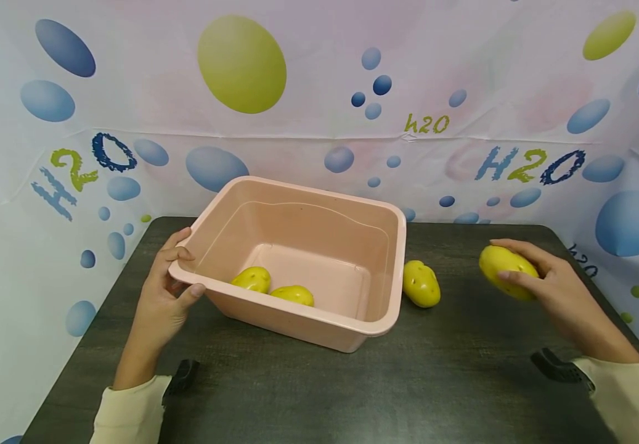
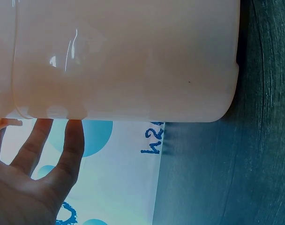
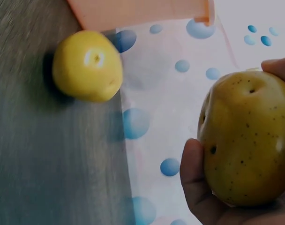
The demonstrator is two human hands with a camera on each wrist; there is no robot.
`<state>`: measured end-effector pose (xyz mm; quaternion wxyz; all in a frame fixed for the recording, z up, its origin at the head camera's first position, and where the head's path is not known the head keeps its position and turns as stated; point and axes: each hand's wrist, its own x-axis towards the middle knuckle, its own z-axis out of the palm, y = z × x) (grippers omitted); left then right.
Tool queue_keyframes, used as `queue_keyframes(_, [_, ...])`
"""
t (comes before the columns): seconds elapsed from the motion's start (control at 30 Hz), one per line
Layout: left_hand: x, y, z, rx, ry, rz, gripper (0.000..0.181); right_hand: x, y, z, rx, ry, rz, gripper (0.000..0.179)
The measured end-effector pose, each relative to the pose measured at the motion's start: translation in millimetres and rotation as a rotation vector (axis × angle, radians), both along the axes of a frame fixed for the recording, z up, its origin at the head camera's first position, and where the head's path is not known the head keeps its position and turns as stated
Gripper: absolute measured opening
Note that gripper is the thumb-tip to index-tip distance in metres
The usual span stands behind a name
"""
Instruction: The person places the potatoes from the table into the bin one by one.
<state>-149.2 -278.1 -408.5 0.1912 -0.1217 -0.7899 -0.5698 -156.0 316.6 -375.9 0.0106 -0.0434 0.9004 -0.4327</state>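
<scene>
A pink plastic basin (image 1: 297, 320) stands on the dark table, and two yellow potatoes (image 1: 252, 279) lie inside along its near side. The left hand (image 1: 165, 296) grips the basin's left corner at the rim, thumb on the near edge and fingers over the side. In the left wrist view, fingers (image 2: 73, 145) touch the basin's wall (image 2: 133, 61). On the right, a yellow potato (image 1: 508, 271) is held above the table in the right hand (image 1: 557, 290), between thumb and fingers; dark specks show on this potato (image 3: 248, 140) up close. Another potato (image 1: 421, 283) lies just right of the basin.
Behind the dark wooden table (image 1: 308, 394) hangs a white backdrop (image 1: 308, 74) printed with blue and green bubbles and H2O lettering. A dark strap (image 1: 560, 368) sits at the right wrist, and a similar strap (image 1: 182, 376) at the left.
</scene>
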Motion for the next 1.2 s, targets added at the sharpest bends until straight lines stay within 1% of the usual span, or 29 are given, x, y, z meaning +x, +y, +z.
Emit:
queue_keyframes(0.3, [-0.2, -0.2, 0.0, -0.024, -0.003, 0.008, 0.046, -7.0, -11.7, 13.2, -0.084, -0.013, 0.119, 0.052])
queue_keyframes(0.47, [-0.8, -0.2, -0.3, -0.013, 0.0, -0.001, 0.046, -13.0, -17.6, 22.9, -0.126, -0.047, 0.154, 0.052])
queue_keyframes(0.7, [-0.2, -0.6, 0.9, -0.004, -0.016, 0.001, 0.047, -22.6, -29.5, 39.0, -0.138, -0.083, 0.176, 0.05])
queue_keyframes(0.8, [0.2, -0.5, 1.8, -0.011, -0.02, 0.003, 0.048, -26.1, -37.0, 46.1, -0.179, -0.11, 0.206, 0.049])
queue_keyframes(0.97, [0.8, -0.2, 1.9, 0.005, -0.016, -0.005, 0.047, -32.6, -50.6, 56.1, -0.262, -0.155, 0.267, 0.048])
queue_keyframes(1.2, [1.3, -0.7, 1.4, 0.001, -0.006, -0.004, 0.046, -39.9, -70.9, 68.9, -0.3, -0.194, 0.315, 0.047])
